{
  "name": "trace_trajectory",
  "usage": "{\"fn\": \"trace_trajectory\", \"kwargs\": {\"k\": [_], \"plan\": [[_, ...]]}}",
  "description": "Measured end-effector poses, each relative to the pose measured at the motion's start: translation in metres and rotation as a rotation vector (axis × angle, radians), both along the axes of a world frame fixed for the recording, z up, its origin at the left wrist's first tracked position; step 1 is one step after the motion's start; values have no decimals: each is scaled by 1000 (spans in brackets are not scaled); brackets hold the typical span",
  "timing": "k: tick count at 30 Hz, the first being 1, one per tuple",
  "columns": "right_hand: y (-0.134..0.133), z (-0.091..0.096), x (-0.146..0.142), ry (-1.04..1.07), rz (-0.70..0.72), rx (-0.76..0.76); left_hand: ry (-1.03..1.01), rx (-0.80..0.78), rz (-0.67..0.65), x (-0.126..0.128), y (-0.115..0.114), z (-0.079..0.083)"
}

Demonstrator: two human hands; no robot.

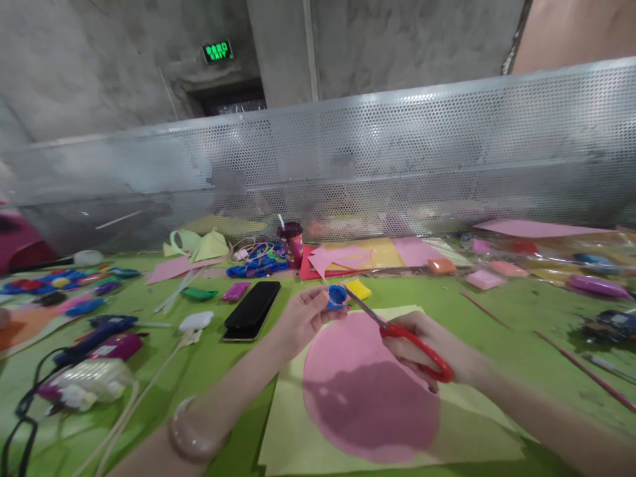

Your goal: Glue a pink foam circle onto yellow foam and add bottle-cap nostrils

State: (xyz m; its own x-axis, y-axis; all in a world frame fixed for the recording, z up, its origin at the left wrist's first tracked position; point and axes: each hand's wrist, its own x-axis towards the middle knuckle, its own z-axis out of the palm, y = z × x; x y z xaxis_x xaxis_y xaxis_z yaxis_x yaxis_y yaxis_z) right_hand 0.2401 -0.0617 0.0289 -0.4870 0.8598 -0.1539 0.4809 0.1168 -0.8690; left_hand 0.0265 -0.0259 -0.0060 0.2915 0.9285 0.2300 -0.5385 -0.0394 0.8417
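My left hand (311,315) pinches a small blue bottle cap (337,296) with a pinkish edge around its rim. In my right hand (417,341) is a pair of scissors (415,344) with red handles, its blades pointing left so the tips meet the cap's right side. Whether the blades are parted is too small to tell. Beneath both hands lies a pink paper circle (370,404) on a pale yellow-green sheet (472,437). Just behind the cap rests a yellow packet (358,289).
Left of my arm lie a black phone (252,310), a white charger (196,322) with its cable, and a blue glue gun (94,336). Farther back stand a dark red cup (292,244), blue caps (256,265) and coloured paper (342,257). A perforated metal panel (348,159) bounds the green table.
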Motion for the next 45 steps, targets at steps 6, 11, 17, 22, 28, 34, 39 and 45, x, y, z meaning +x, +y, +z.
{"fn": "trace_trajectory", "kwargs": {"k": [6,11,17,22,28,34,39,45], "plan": [[3,-2,-1,82,18,-104,-4,20,-38,-3,3,-6],[7,-5,1,128,49,-125,-25,10,-85,-5,3,-6],[11,-12,4,183,102,-177,-39,-20,-137,-4,1,-1],[12,-15,5,253,153,-216,-81,-37,-222,-5,-2,0],[14,-21,7,281,183,-227,-98,-44,-298,-6,-5,2],[21,-36,13,368,292,-157,-88,-28,-305,-7,-6,4],[22,-37,13,433,321,-293,-79,5,-328,-9,-5,2],[24,-44,13,491,319,-338,-120,-44,-311,-2,-10,3]]}}
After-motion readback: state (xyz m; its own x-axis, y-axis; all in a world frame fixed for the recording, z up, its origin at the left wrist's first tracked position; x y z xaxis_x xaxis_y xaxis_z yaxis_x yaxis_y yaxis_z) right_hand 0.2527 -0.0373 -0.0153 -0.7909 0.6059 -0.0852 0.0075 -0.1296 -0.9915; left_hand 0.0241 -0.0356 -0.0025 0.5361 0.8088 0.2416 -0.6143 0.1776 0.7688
